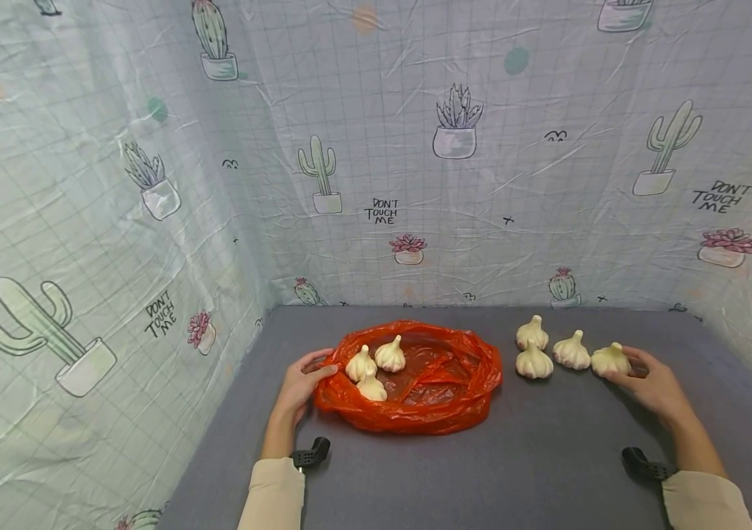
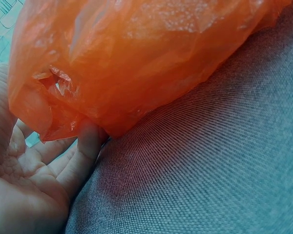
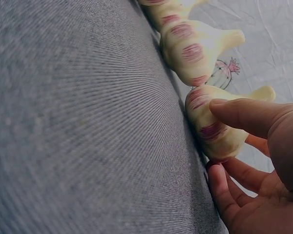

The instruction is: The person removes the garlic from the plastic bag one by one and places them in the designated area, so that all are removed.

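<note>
A red plastic bag (image 1: 462, 419) lies on the table with its mouth spread wide. Three garlic bulbs (image 1: 390, 355) sit inside it, toward its left side. At the bag's left rim, my left hand (image 1: 298, 386) grips the plastic, thumb over the edge and fingers outside. To the right of the bag, my right hand (image 1: 655, 384) holds the rightmost garlic bulb (image 1: 611, 360) between thumb and fingers. In the right wrist view that bulb (image 3: 212, 122) still rests on the table, its stem pointing up. The left wrist view shows the bag's crumpled side (image 2: 136, 73) against the fingers.
Three more garlic bulbs stand left of the held one: a single bulb (image 1: 572, 350) beside it, then a front bulb (image 1: 534, 361) and a rear bulb (image 1: 532, 333). A grey cloth (image 1: 429, 486) covers the table. Patterned sheeting (image 1: 376, 147) hangs behind and at both sides.
</note>
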Tool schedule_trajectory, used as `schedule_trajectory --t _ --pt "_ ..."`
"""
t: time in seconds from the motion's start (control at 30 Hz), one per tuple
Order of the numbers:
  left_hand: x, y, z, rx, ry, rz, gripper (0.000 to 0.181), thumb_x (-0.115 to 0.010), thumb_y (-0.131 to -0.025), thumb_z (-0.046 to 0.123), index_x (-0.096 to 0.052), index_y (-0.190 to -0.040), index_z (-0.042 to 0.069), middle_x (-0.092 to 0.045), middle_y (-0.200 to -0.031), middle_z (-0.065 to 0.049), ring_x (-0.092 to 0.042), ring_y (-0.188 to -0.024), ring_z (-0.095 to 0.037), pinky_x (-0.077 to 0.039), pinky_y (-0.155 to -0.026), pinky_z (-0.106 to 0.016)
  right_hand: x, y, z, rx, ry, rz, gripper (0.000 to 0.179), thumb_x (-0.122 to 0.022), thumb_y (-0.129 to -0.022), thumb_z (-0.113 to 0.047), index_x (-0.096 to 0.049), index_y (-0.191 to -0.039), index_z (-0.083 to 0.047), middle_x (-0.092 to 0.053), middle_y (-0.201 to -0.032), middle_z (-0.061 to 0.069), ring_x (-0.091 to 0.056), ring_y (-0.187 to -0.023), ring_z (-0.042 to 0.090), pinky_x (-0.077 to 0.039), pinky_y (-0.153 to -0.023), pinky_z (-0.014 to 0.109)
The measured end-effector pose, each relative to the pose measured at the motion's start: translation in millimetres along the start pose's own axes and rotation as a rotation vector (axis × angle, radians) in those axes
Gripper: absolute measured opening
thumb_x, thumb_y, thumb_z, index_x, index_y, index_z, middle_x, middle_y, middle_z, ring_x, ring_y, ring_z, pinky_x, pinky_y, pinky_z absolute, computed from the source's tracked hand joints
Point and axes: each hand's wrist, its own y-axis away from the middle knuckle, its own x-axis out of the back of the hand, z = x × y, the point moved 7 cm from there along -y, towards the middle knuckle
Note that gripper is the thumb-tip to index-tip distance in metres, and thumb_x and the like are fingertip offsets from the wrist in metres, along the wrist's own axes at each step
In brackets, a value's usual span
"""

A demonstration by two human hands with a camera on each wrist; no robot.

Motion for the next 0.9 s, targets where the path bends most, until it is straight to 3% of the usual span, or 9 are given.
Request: schedule_trajectory --t 0.1,0.33,0.9 --pt "0.4 0.3 0.1 -0.001 0.001 0.002 0.049 -0.08 -0.089 0.019 -0.066 -0.136 0.012 -0.067 -0.133 -0.015 -0.067 -0.107 -0.018 -0.057 -0.089 -0.033 -0.5 0.2 0.4 0.0 -0.005 -0.006 0.086 -0.066 -0.1 -0.039 -0.025 -0.154 0.014 -0.035 -0.146 0.047 -0.045 -0.127 0.062 -0.048 -0.07 0.023" --pt "1.0 0.5 -0.1 0.001 -0.001 0.003 0.049 -0.079 -0.09 0.02 -0.065 -0.137 0.011 -0.066 -0.134 -0.016 -0.066 -0.108 -0.018 -0.057 -0.089 -0.034 -1.2 0.7 -1.5 -0.004 -0.005 -0.008 0.085 -0.065 -0.1 -0.037 -0.024 -0.154 0.014 -0.034 -0.146 0.048 -0.043 -0.128 0.063 -0.055 -0.083 0.052" --pt "0.3 3.6 3.1 -0.01 -0.004 -0.007 0.047 -0.081 -0.089 0.021 -0.068 -0.133 0.012 -0.068 -0.13 -0.016 -0.068 -0.107 -0.02 -0.057 -0.087 -0.033 1.0 2.1 -5.8 -0.021 0.0 -0.03 0.086 -0.064 -0.1 -0.039 -0.022 -0.154 0.014 -0.03 -0.149 0.048 -0.04 -0.13 0.064 -0.05 -0.091 0.063"
